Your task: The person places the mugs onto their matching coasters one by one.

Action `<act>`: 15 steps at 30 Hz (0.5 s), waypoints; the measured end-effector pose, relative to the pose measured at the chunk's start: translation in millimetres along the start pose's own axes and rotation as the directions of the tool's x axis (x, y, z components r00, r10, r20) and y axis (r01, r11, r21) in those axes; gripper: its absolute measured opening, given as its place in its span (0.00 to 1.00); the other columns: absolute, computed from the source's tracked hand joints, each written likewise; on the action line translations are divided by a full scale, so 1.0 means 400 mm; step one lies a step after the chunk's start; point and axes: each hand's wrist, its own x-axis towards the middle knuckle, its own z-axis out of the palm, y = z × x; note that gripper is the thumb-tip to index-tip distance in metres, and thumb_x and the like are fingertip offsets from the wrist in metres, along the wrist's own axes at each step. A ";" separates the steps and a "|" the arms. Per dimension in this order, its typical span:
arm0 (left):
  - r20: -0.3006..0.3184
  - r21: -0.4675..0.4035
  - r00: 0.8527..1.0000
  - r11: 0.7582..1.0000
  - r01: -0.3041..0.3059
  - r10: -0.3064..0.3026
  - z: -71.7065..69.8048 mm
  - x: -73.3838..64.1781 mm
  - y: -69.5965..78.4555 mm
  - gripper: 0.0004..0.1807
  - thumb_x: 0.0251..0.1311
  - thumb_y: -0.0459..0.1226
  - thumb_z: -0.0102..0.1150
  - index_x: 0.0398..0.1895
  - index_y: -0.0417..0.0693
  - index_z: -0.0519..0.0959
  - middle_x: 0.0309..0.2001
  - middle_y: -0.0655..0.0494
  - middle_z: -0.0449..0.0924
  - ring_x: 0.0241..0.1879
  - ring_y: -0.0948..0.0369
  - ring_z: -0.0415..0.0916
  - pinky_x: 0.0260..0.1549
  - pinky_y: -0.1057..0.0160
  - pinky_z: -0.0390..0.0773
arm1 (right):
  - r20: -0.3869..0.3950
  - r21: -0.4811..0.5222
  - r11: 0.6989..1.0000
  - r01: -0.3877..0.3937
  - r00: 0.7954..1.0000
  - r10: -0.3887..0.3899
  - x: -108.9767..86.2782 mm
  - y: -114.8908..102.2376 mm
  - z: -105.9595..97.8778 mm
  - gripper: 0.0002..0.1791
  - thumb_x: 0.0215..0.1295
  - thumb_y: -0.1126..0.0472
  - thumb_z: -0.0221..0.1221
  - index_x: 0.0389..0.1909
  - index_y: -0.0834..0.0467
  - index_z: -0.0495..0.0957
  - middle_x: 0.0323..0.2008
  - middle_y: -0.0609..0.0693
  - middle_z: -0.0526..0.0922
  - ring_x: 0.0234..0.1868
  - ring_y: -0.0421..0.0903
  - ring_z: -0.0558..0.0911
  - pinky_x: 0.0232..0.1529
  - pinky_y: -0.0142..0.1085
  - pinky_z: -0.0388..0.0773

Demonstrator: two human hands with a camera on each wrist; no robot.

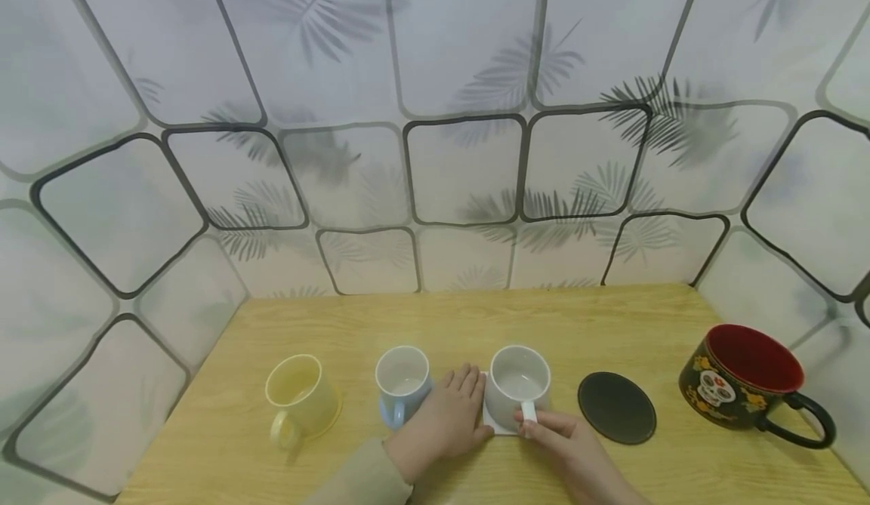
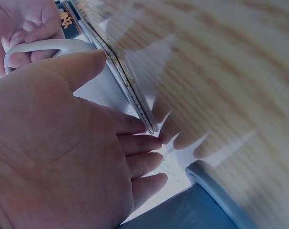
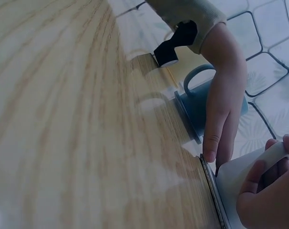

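A white mug [image 1: 505, 398] stands upright on a square white coaster [image 1: 499, 429] in the head view. My right hand [image 1: 569, 444] pinches the mug's handle between thumb and fingers, as the right wrist view also shows. On the coaster's left side lies my left hand [image 1: 450, 413], its fingers straight and its thumb toward the near corner. The left wrist view has those fingers [image 2: 144, 162] right at the edge of the thin, layered coaster [image 2: 118, 69]. Just left of this hand is a light blue mug [image 1: 402, 380], partly covered by it.
A yellow mug [image 1: 306, 407] stands on a yellow coaster at the left. To the right lies a round black coaster [image 1: 617, 408], then a large dark mug [image 1: 737, 384] with a skull pattern and red inside. Patterned walls [image 1: 462, 173] enclose the wooden table [image 1: 408, 312].
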 end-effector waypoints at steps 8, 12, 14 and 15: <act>-0.010 0.009 1.000 1.000 -0.004 0.004 -0.001 -0.003 0.000 0.46 0.73 0.66 0.51 0.82 0.45 0.63 0.82 0.49 0.62 0.83 0.54 0.59 0.81 0.56 0.65 | -0.007 -0.023 0.999 0.027 1.000 -0.028 -0.001 -0.002 0.007 0.12 0.80 0.62 0.56 0.50 0.56 0.89 0.54 0.34 0.90 0.59 0.24 0.78 0.60 0.19 0.75; -0.029 -0.004 1.000 1.000 -0.011 0.011 0.004 -0.002 0.000 0.45 0.73 0.65 0.52 0.82 0.44 0.64 0.82 0.47 0.64 0.83 0.53 0.60 0.81 0.55 0.66 | -0.060 -0.062 0.998 0.001 0.998 -0.005 0.000 -0.005 0.012 0.13 0.79 0.60 0.58 0.47 0.63 0.89 0.55 0.38 0.89 0.60 0.27 0.78 0.60 0.21 0.77; -0.038 -0.011 0.999 1.000 -0.012 0.012 0.007 -0.001 0.000 0.45 0.73 0.64 0.53 0.81 0.44 0.64 0.82 0.47 0.64 0.82 0.53 0.61 0.80 0.55 0.67 | -0.077 -0.077 0.997 -0.012 0.997 0.006 0.001 -0.007 0.014 0.13 0.78 0.59 0.59 0.46 0.64 0.88 0.55 0.38 0.89 0.60 0.28 0.78 0.59 0.21 0.77; -0.038 -0.009 0.999 1.000 -0.011 0.010 0.007 -0.001 0.000 0.45 0.73 0.64 0.53 0.82 0.44 0.64 0.82 0.47 0.64 0.83 0.53 0.60 0.81 0.55 0.67 | -0.077 -0.084 0.996 -0.012 0.997 0.005 0.001 -0.008 0.013 0.13 0.78 0.59 0.59 0.46 0.64 0.88 0.55 0.38 0.89 0.59 0.28 0.78 0.59 0.21 0.77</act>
